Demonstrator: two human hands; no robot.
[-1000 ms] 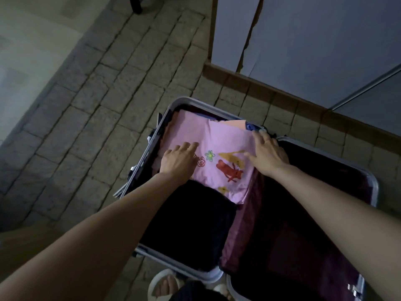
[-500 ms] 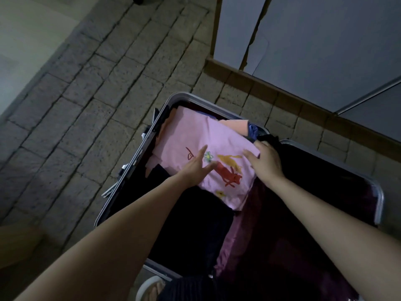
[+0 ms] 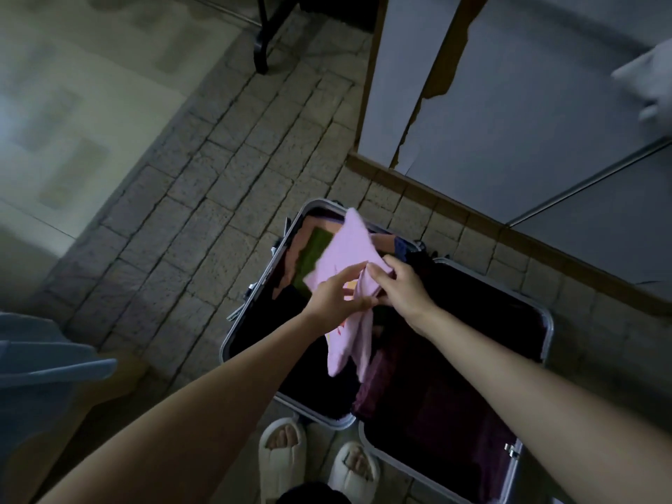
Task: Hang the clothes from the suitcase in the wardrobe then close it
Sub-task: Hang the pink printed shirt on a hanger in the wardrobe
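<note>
An open suitcase [image 3: 254, 296] with a silver rim lies on the stone floor in front of me. Both hands hold a pink printed shirt [image 3: 351, 249] lifted above its left half; the cloth hangs down between my arms. My left hand [image 3: 336, 298] pinches the shirt's near edge, my right hand [image 3: 400, 289] grips it beside the left. Under the shirt a green garment [image 3: 309, 258] and an orange one [image 3: 292, 260] lie in the case. The grey wardrobe doors [image 3: 509, 121] stand shut behind the suitcase.
My feet in white slippers [image 3: 282, 456] stand at the suitcase's near edge. A dark furniture leg [image 3: 263, 45] stands at the far top. A blue object [image 3: 40, 358] sits at the left edge. The wardrobe's wooden base [image 3: 454, 205] runs behind the case.
The pink shirt lay flat in the suitcase under my palms; now both hands have gripped it and raised it, uncovering the green garment. The view has pulled back and up.
</note>
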